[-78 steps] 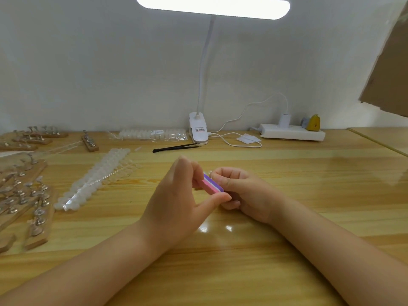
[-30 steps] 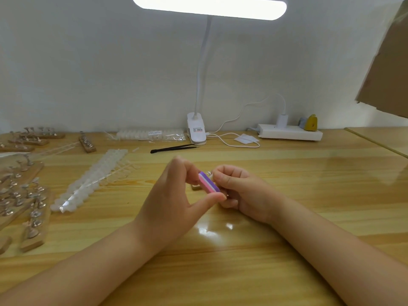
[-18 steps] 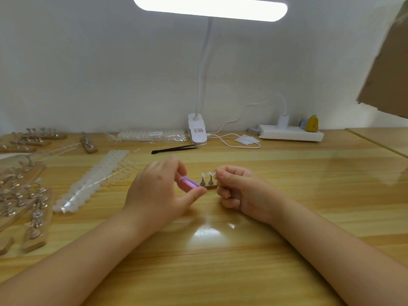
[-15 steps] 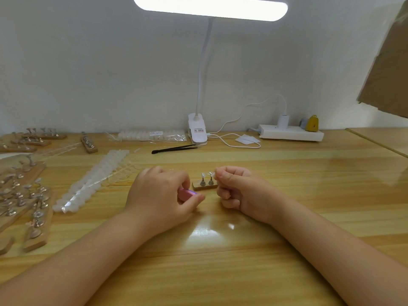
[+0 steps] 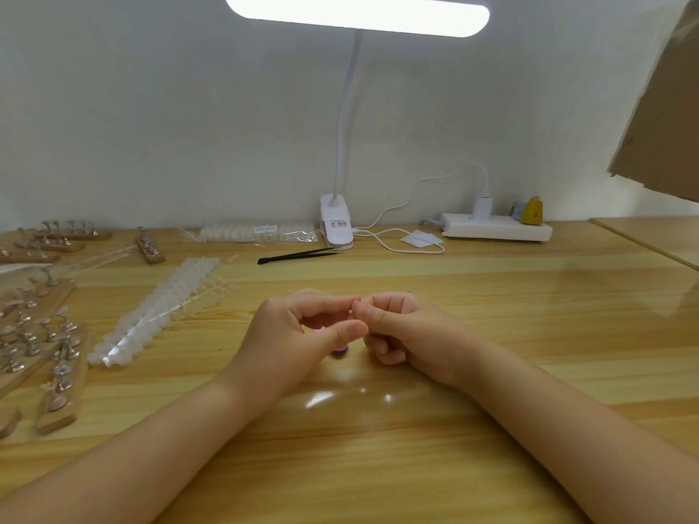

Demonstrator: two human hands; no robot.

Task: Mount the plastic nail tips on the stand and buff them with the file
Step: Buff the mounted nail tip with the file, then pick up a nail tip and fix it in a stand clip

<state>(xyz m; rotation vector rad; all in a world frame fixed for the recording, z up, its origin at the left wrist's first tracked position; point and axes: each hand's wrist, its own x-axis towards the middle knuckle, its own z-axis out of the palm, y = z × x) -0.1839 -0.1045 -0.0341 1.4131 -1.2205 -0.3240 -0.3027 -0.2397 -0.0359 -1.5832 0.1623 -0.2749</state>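
My left hand (image 5: 299, 334) and my right hand (image 5: 404, 330) meet fingertip to fingertip over the middle of the wooden table (image 5: 378, 467). The left hand's fingers curl round the pink and purple nail file (image 5: 339, 352). Only the file's lower end shows, under the thumb. My right hand's fingers are curled and pinch at the spot where the hands touch. The small wooden stand with its nail tips is hidden behind the fingers of both hands.
Strips of clear nail tips (image 5: 155, 315) lie to the left. Several wooden stands with metal holders (image 5: 41, 334) lie at the far left. Black tweezers (image 5: 299, 255), a bag of tips (image 5: 257, 232), the lamp clamp (image 5: 336, 225) and a power strip (image 5: 495, 230) line the back.
The left hand drew the file off the stand, tucked it into its palm, then brought its fingertips back to the right hand. They now cover the stand that showed half a second ago.
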